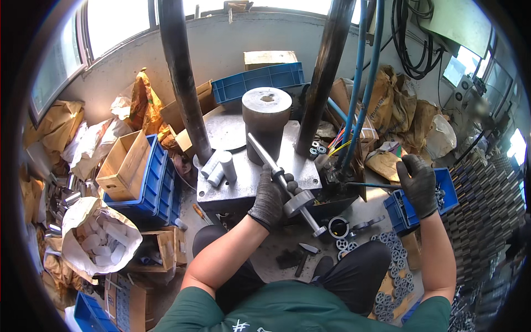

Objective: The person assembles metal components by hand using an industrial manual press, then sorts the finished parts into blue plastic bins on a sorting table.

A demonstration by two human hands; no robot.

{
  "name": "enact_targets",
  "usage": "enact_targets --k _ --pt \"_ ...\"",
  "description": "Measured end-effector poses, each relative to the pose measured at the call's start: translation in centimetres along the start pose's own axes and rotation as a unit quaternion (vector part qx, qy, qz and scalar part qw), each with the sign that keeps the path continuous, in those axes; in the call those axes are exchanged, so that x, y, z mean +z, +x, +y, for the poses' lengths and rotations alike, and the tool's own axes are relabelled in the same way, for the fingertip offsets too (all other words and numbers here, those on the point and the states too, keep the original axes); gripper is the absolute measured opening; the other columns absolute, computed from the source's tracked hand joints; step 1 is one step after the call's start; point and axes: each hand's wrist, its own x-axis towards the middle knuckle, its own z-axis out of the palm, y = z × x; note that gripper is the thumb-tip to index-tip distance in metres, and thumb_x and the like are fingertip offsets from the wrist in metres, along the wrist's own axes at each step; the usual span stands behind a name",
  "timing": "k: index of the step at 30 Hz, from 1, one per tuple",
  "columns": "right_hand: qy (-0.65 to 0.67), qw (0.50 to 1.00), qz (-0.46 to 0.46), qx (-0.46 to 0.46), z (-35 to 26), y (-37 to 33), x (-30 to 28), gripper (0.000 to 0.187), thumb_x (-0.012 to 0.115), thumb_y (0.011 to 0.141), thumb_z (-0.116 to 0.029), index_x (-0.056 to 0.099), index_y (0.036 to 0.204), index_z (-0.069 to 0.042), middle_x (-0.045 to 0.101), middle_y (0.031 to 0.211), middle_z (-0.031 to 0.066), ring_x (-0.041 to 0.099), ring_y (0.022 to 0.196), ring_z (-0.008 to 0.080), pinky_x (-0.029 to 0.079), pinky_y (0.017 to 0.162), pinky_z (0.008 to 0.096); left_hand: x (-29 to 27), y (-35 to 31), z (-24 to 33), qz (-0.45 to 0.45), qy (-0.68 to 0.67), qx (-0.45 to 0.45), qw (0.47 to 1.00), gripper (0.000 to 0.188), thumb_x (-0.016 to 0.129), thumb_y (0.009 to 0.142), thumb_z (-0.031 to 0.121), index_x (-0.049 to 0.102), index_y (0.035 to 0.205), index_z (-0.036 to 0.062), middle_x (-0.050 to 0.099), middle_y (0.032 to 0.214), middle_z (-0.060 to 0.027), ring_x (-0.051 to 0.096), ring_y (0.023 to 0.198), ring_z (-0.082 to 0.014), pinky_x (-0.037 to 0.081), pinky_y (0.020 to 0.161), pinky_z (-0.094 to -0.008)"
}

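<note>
My left hand (268,200), in a dark glove, is wrapped round a stepped metal shaft (261,150). The shaft slants in front of the press, its upper end beside a thick round steel block (266,123). Toward its lower end it carries a round metal disc (299,203). My right hand (418,185), gloved too, is raised at the right with thumb and fingers apart. It is in front of a blue bin (448,188) of small metal parts; a thin dark rod (373,185) reaches to beside it. Nothing shows in its fingers.
Short metal cylinders (227,166) stand and lie on the press plate (247,185). Two dark columns (185,83) rise behind it. Blue crates (144,185) and a sack of pale pieces (102,238) are at left. Grey wheel-shaped parts (395,271) and a hammer (303,260) lie on the floor.
</note>
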Motion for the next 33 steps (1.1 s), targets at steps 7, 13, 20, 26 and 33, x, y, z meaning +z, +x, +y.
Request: enact_targets --k 7,13,20,26,33 --pt "0.049 0.998 -0.038 0.006 -3.8 -8.0 -0.3 0.010 0.077 0.093 -0.006 0.073 0.100 0.000 0.074 0.090 0.0184 0.074 0.079 0.0342 0.057 0.072 0.0409 -6.0 3.7 1.6 0.064 -0.045 -0.084 0.993 0.054 0.046 0.110 0.072 0.050 0.106 0.0180 0.054 0.090 -0.0022 0.058 0.079 -0.0184 0.060 0.075 -0.0445" --pt "-0.032 0.995 0.033 -0.085 -6.4 -9.2 0.6 0.021 0.077 0.089 0.001 0.073 0.108 -0.005 0.075 0.098 0.0157 0.074 0.084 0.0352 0.058 0.074 0.0441 -7.8 4.9 1.2 0.073 -0.035 -0.098 0.992 0.058 0.053 0.106 0.073 0.051 0.106 0.0154 0.055 0.085 -0.0036 0.061 0.076 -0.0198 0.060 0.072 -0.0450" --pt "0.268 0.951 -0.078 0.134 -8.5 -16.7 6.9 0.032 0.075 0.097 -0.013 0.069 0.126 -0.001 0.073 0.112 0.0190 0.072 0.101 0.0347 0.057 0.092 0.0419 -9.2 1.4 -5.1 0.051 0.028 -0.134 0.989 0.043 0.071 0.102 0.056 0.057 0.109 0.0166 0.064 0.082 -0.0063 0.062 0.070 -0.0228 0.056 0.070 -0.0436" --pt "0.627 0.585 -0.242 0.455 -12.0 -22.2 16.9 0.061 0.050 0.110 -0.063 0.064 0.137 -0.010 0.068 0.111 0.0087 0.067 0.106 0.0174 0.058 0.093 0.0377 -10.0 -1.0 -8.3 -0.111 0.244 -0.091 0.959 0.058 0.069 0.102 0.065 0.067 0.109 0.0074 0.061 0.070 -0.0034 0.063 0.070 -0.0207 0.057 0.074 -0.0392" --pt "0.594 0.641 -0.256 0.413 -10.9 -24.0 14.9 0.072 0.057 0.105 -0.072 0.059 0.134 -0.006 0.068 0.117 0.0093 0.067 0.107 0.0140 0.057 0.096 0.0365 -11.4 0.0 -10.6 -0.202 0.207 0.011 0.957 0.065 0.068 0.105 0.058 0.059 0.137 0.0019 0.062 0.085 -0.0045 0.066 0.081 -0.0166 0.058 0.077 -0.0304"
